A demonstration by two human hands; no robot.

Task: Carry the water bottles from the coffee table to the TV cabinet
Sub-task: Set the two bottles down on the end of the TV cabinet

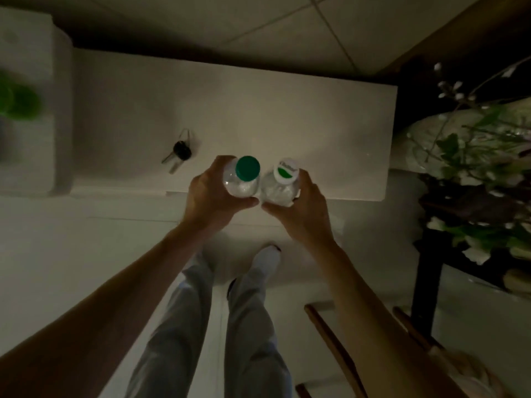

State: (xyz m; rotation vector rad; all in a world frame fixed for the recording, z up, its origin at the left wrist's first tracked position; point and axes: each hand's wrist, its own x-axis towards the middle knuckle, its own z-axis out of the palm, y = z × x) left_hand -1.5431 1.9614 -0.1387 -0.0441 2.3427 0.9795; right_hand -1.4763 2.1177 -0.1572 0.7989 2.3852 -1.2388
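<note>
I look straight down in dim light at a white cabinet top (258, 116). My left hand (208, 196) is wrapped around a clear water bottle with a green cap (244, 175). My right hand (298, 205) grips a second clear bottle with a white and green cap (283, 179). Both bottles stand upright, side by side and nearly touching, at the cabinet's near edge. Whether their bases rest on the surface is hidden by my hands.
A set of keys with a black fob (179, 152) lies on the cabinet left of the bottles. A taller white block (31, 110) with green blurred objects stands far left. A vase of flowers (471, 156) on a dark stand crowds the right. My legs are below.
</note>
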